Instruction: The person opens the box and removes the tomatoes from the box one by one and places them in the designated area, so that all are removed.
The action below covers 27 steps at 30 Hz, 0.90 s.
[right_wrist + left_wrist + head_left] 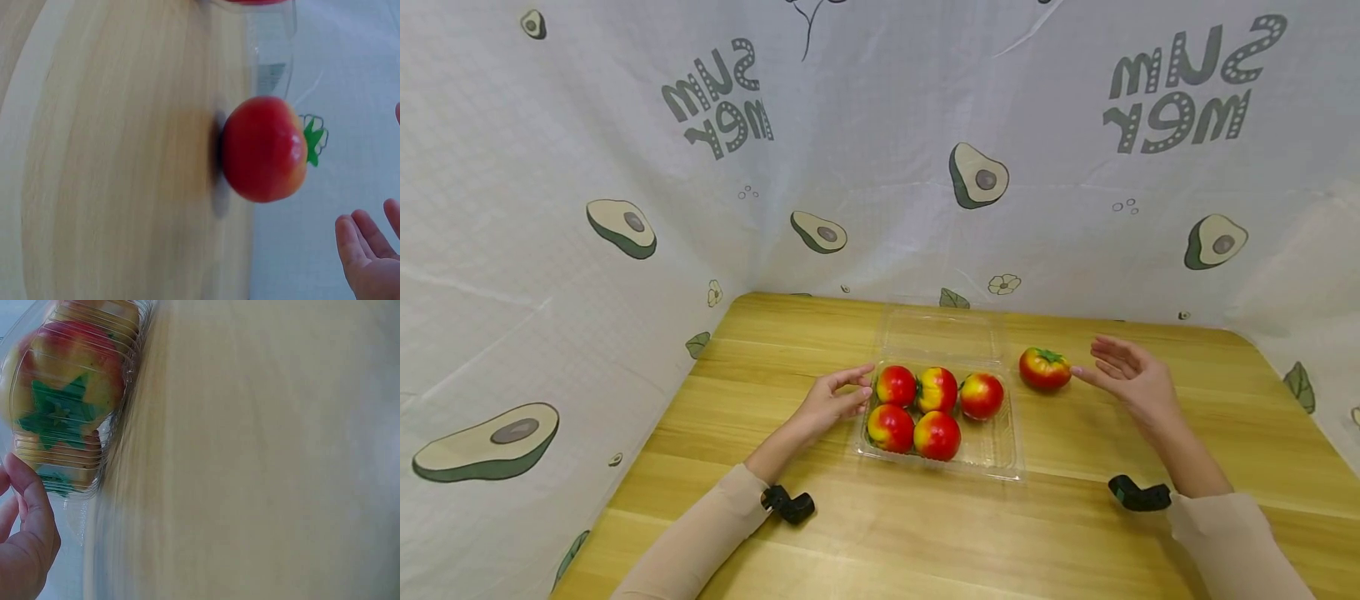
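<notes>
The right hand (1131, 379) grasps nothing: its fingers are extended and parted from the thumb, whose tip comes just beside the loose tomato (1045, 369), or perhaps against it; the head view leaves contact uncertain. The left hand (831, 400) is relaxed too, its fingertips at the left rim of the clear plastic box (947, 472), with no plain pinch to be seen.

Inside the box sit five tomatoes, three along the far row and two along the near one; the near right corner shows bare plastic. The loose tomato lies on the bench (910, 542) to the right of the box, its green stem visible. Beyond the box, the lid (940, 333) lies folded back, open.

As far as this shows, the packing looks nearly done: five are in, one is out, and the lid is not yet closed. Behind the bench hangs a printed cloth (880, 167).
</notes>
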Motion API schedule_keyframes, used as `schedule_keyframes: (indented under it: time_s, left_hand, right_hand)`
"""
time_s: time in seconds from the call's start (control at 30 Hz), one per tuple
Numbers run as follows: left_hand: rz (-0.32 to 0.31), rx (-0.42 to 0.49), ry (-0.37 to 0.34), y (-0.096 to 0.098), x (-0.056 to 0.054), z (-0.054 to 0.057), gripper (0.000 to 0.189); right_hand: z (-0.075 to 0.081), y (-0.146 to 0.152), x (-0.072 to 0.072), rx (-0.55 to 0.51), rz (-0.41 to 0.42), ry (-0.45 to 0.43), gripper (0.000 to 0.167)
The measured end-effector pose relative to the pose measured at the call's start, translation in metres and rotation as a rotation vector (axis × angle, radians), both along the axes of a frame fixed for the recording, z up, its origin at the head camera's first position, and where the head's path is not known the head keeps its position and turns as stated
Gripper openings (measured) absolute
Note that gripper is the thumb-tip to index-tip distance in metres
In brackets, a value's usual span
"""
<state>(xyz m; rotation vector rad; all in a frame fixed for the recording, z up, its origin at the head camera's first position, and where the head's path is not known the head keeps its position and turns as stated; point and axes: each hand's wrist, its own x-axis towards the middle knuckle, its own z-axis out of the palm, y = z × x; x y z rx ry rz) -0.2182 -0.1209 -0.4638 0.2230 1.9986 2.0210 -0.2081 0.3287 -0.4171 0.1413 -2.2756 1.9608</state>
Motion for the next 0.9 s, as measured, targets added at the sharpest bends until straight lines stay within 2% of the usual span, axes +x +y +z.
schedule_keyframes:
  time_s: [0.3,0.47,0.8,0.9]
  left_hand:
    - [0.000,0.006,-0.007,0.000,0.000,0.000,0.048]
    - [-0.001,0.009,-0.007,0.000,0.000,0.001,0.048]
    - [0.002,0.000,-0.003,0.000,0.001,0.001,0.048]
    - [0.003,-0.004,0.003,0.000,0.001,0.001,0.048]
  right_hand:
    - [0.017,-0.021,0.013,0.055,-0.006,0.073,0.045]
    - [0.023,-0.034,0.019,0.078,0.018,0.105,0.047]
    - [0.031,-0.058,0.033,0.080,0.088,0.093,0.048]
    - [0.032,-0.063,0.037,0.141,0.091,0.088,0.049]
